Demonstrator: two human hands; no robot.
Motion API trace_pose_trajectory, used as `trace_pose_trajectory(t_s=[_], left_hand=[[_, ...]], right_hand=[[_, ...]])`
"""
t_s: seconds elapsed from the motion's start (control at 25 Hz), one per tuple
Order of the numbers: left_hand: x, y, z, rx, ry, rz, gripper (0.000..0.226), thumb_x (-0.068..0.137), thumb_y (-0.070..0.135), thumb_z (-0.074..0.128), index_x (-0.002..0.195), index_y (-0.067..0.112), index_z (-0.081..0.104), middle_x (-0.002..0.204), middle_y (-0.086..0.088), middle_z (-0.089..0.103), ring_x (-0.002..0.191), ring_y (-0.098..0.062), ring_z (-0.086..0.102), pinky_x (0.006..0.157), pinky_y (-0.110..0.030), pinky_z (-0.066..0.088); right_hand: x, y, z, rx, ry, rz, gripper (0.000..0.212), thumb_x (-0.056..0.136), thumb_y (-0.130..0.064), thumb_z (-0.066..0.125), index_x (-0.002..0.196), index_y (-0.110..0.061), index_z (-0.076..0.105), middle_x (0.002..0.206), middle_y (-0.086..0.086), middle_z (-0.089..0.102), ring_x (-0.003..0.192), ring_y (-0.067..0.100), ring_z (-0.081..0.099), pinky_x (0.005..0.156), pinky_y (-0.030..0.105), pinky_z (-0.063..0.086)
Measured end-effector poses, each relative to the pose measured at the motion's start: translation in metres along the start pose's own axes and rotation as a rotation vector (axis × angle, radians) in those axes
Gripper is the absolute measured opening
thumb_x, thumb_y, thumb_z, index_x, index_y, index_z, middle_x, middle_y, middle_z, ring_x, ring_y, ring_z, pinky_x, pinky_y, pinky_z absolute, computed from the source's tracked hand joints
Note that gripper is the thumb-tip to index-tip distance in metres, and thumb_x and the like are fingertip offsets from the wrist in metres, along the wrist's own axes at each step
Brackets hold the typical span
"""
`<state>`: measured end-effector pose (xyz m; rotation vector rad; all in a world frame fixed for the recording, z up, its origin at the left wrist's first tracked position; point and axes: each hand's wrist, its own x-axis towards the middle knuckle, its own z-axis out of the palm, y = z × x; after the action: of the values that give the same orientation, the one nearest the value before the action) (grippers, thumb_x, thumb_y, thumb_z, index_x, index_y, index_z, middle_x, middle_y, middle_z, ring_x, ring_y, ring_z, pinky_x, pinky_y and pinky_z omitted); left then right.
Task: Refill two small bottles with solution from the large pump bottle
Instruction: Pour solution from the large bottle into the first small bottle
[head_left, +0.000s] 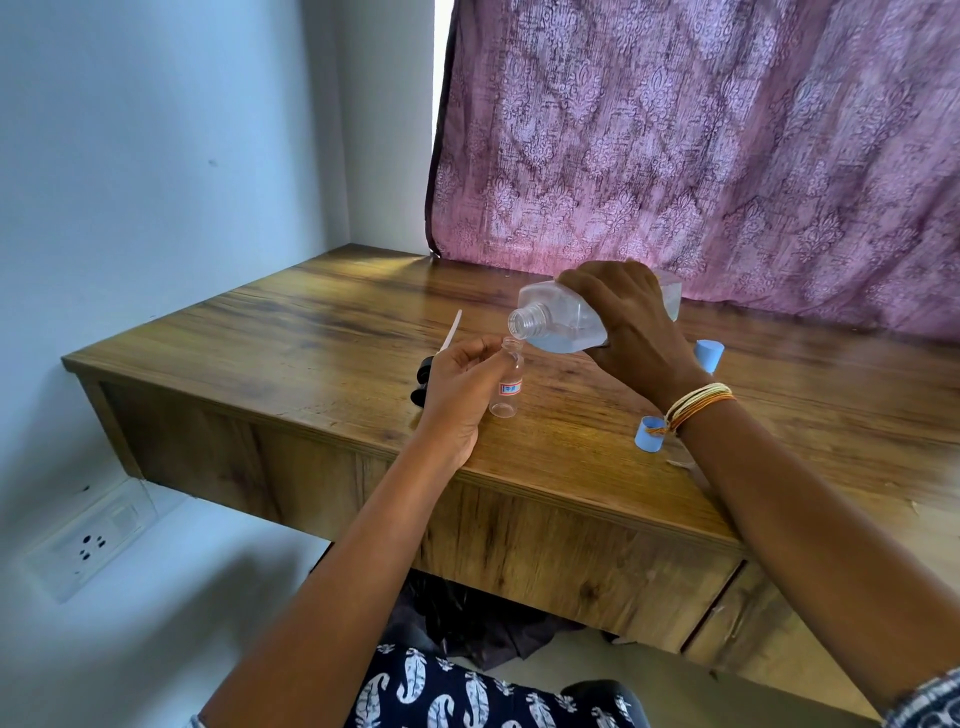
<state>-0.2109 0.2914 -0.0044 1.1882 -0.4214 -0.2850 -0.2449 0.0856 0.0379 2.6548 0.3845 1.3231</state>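
Wooden desk, two light blue caps lying well apart, black pump head with white tube

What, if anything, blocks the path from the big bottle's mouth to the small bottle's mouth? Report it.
Nothing visible does. The large bottle, tilted in the right hand, has its cap off, and its open neck hangs just above the small bottle, also uncapped, held upright by the left hand. Only air lies between the two mouths.

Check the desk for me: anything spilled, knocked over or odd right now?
No spill shows. The big bottle, tilted in the right hand, has its open neck beside the small bottle in the left hand, not over its mouth. The pump lies flat behind that hand, and two blue caps sit loose.
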Motion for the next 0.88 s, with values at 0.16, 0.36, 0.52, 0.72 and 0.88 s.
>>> trace_pose_trajectory(t_s=[0.16, 0.36, 0.52, 0.72, 0.88], left_hand=[[0.0000, -0.0004, 0.0001, 0.005, 0.003, -0.002, 0.020, 0.081, 0.003, 0.067, 0.098, -0.007, 0.067, 0.084, -0.014, 0.062, 0.074, -0.020, 0.058, 0.057, -0.030, 0.046], [-0.0002, 0.0003, 0.0001, -0.008, -0.009, 0.003, 0.023, 0.082, 0.001, 0.066, 0.102, -0.009, 0.066, 0.081, -0.014, 0.060, 0.070, -0.019, 0.056, 0.055, -0.029, 0.043], [-0.0005, 0.0002, 0.0006, -0.033, -0.013, 0.002, 0.022, 0.081, 0.000, 0.066, 0.100, -0.011, 0.065, 0.077, -0.013, 0.060, 0.067, -0.019, 0.055, 0.061, -0.033, 0.043], [-0.0017, 0.0016, 0.0017, -0.042, -0.014, 0.009, 0.014, 0.081, -0.002, 0.066, 0.094, -0.006, 0.068, 0.077, -0.012, 0.061, 0.068, -0.018, 0.056, 0.064, -0.033, 0.044], [-0.0013, 0.0011, 0.0015, -0.025, 0.007, 0.016, 0.016, 0.081, -0.002, 0.066, 0.096, -0.006, 0.068, 0.077, -0.010, 0.064, 0.071, -0.016, 0.059, 0.072, -0.036, 0.047]], right_hand=[[0.0002, -0.0003, -0.0007, -0.018, 0.003, -0.003, 0.048, 0.079, -0.012, 0.070, 0.123, -0.016, 0.053, 0.112, 0.009, 0.059, 0.101, 0.029, 0.055, 0.090, 0.043, 0.039], [0.0004, -0.0007, -0.0022, -0.025, 0.007, 0.000, 0.047, 0.079, -0.012, 0.070, 0.123, -0.015, 0.054, 0.113, 0.008, 0.059, 0.102, 0.028, 0.054, 0.091, 0.043, 0.038], [0.0004, -0.0013, -0.0035, -0.034, 0.002, 0.006, 0.047, 0.078, -0.011, 0.069, 0.122, -0.015, 0.055, 0.113, 0.009, 0.059, 0.102, 0.028, 0.054, 0.092, 0.044, 0.039], [0.0007, -0.0016, -0.0045, -0.042, 0.001, 0.008, 0.051, 0.076, -0.010, 0.070, 0.123, -0.017, 0.052, 0.113, 0.009, 0.059, 0.102, 0.029, 0.054, 0.094, 0.048, 0.039], [0.0008, -0.0013, -0.0047, -0.041, 0.011, 0.002, 0.053, 0.076, -0.009, 0.070, 0.123, -0.018, 0.049, 0.112, 0.009, 0.059, 0.101, 0.029, 0.054, 0.094, 0.048, 0.039]])
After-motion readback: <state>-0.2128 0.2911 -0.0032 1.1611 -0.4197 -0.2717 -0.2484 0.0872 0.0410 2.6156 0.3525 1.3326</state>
